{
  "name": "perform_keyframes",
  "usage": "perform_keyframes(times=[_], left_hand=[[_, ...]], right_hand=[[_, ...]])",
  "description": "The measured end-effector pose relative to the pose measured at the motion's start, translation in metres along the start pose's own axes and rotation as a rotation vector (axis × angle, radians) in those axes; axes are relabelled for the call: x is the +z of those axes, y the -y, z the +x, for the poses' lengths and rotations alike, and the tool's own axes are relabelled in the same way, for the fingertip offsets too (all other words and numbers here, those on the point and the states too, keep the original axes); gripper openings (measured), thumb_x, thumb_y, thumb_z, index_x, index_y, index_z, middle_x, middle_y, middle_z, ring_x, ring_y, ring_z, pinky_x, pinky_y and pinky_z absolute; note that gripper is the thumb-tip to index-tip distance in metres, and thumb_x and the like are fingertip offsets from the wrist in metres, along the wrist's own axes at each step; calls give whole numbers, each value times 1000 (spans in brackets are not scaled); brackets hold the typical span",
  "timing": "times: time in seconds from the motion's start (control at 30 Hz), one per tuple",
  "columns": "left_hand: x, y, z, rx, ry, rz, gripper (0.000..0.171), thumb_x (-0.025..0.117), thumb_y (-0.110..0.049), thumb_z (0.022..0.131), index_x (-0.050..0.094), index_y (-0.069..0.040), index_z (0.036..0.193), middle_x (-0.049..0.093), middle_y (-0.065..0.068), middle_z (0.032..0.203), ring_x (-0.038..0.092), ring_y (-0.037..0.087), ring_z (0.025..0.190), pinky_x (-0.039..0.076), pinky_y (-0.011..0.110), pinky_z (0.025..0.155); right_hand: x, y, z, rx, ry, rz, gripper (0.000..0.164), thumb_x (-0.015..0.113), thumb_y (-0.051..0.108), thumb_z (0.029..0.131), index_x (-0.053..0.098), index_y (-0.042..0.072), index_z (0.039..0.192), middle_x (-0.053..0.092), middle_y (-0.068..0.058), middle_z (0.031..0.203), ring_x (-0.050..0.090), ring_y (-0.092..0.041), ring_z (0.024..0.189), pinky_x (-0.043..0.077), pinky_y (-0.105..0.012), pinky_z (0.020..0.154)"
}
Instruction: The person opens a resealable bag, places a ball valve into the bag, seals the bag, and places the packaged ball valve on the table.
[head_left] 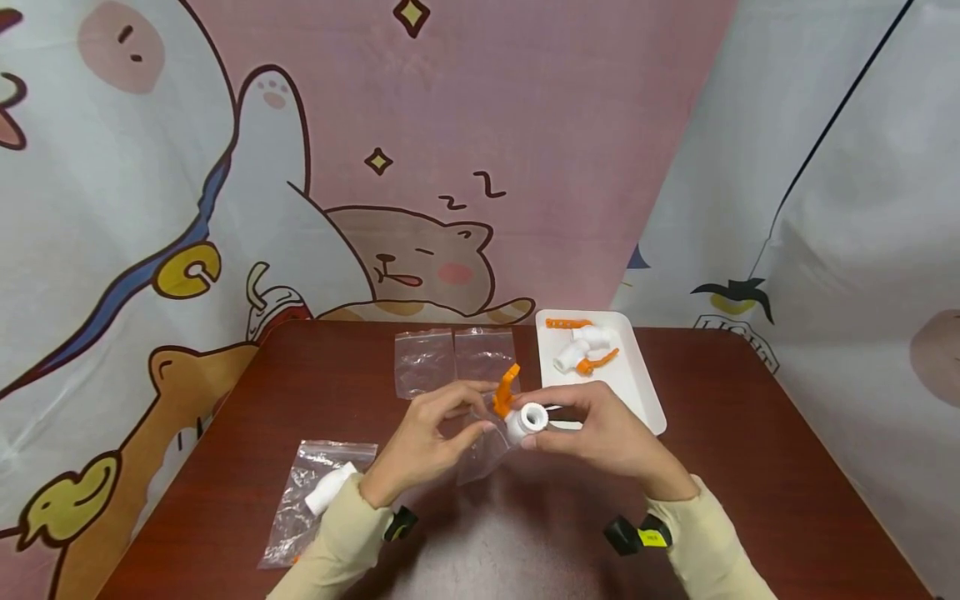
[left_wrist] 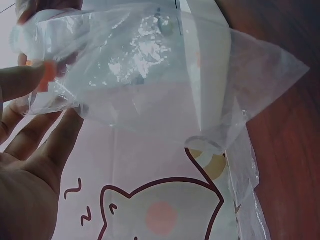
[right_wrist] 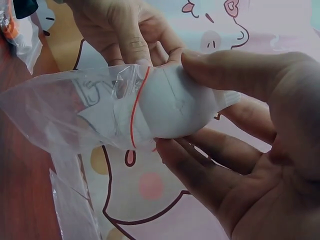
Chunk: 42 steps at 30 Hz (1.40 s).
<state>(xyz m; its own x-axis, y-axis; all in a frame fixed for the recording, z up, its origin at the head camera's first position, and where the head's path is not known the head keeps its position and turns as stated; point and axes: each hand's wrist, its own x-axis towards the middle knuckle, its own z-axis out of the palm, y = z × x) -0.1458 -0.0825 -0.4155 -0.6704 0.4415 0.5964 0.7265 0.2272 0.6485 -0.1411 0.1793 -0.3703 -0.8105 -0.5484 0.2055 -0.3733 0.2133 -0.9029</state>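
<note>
A white plastic valve [head_left: 517, 428] with an orange lever handle [head_left: 506, 392] sits between both hands over the dark red-brown table [head_left: 750, 467], its round open end turned towards the head camera and its lever rising towards 12 o'clock. The right hand [head_left: 600, 425] holds the white body, thumb on one side and fingers on the other, spread only about as wide as the valve. The left hand [head_left: 427, 429] pinches a clear zip bag [head_left: 482, 460] at the valve's 9 o'clock side, thumb and fingertips a narrow gap apart. In the right wrist view the bag's red-lined mouth goes around part of the white body; in the left wrist view orange shows through the film beside the left thumb. How deep the valve sits in the bag I cannot tell.

With the valve as the clock's centre in the head view, a white tray [head_left: 636, 387] lies at 1 to 2 o'clock, partly behind the right hand, bearing white fittings [head_left: 572, 357] with an orange lever [head_left: 600, 362] and a separate orange strip [head_left: 568, 323] with holes. Two flat clear bags [head_left: 423, 364] lie side by side at 10 o'clock. At 8 o'clock another bag [head_left: 288, 500] holds a white fitting [head_left: 328, 489], the left sleeve [head_left: 345, 529] partly covering it. A cartoon-printed cloth backdrop [head_left: 570, 125] hangs at 12 o'clock
</note>
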Motion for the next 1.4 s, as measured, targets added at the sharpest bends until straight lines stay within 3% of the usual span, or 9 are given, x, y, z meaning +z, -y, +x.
perform_keyframes(times=[0.2,0.3,0.47,0.8,1.03,1.17,1.4], left_hand=[[5,2,1,40,-17,3,11,76,-9,93,67,-11,100,72,10,126,71,25,116,59,28,92],[7,3,0,27,-31,-21,11,76,-8,92,68,-11,99,72,11,125,71,26,116,60,28,92],[9,2,-1,-13,-55,-88,10,77,-7,91,69,-11,97,73,12,124,71,26,115,61,30,89],[12,1,-2,-12,-100,-100,9,78,-6,90,70,-11,92,75,12,118,72,27,112,61,32,89],[13,-1,-1,-14,-127,-106,10,80,-7,88,72,-11,91,75,12,118,71,27,114,60,33,93],[13,-3,-1,-51,-146,-145,10,82,-6,86,74,-11,89,76,12,116,71,28,115,60,34,92],[15,-5,0,-101,-182,-143,8,82,-10,86,75,-12,90,78,12,113,73,24,111,60,34,94]], right_hand=[[7,-3,3,-29,-55,-24,34,87,17,83,76,17,116,74,-2,111,71,-17,101,61,-30,88],[9,-3,4,-35,-72,-45,33,88,20,82,76,18,112,73,0,110,69,-16,101,61,-30,89],[11,-3,4,-4,-83,-51,34,90,19,80,77,18,111,73,2,107,69,-15,101,61,-30,88],[16,-4,3,100,-102,-63,39,90,22,79,78,12,116,78,-5,106,72,-11,91,62,-27,78],[21,-6,3,85,-142,-60,40,93,23,75,79,11,110,78,-6,102,72,-12,91,63,-30,81],[22,-8,4,57,-126,-89,38,93,23,75,79,13,109,77,-3,101,72,-13,91,62,-29,83],[24,-11,3,36,-48,-140,34,84,28,87,76,14,116,77,-1,106,70,-15,96,61,-26,83]])
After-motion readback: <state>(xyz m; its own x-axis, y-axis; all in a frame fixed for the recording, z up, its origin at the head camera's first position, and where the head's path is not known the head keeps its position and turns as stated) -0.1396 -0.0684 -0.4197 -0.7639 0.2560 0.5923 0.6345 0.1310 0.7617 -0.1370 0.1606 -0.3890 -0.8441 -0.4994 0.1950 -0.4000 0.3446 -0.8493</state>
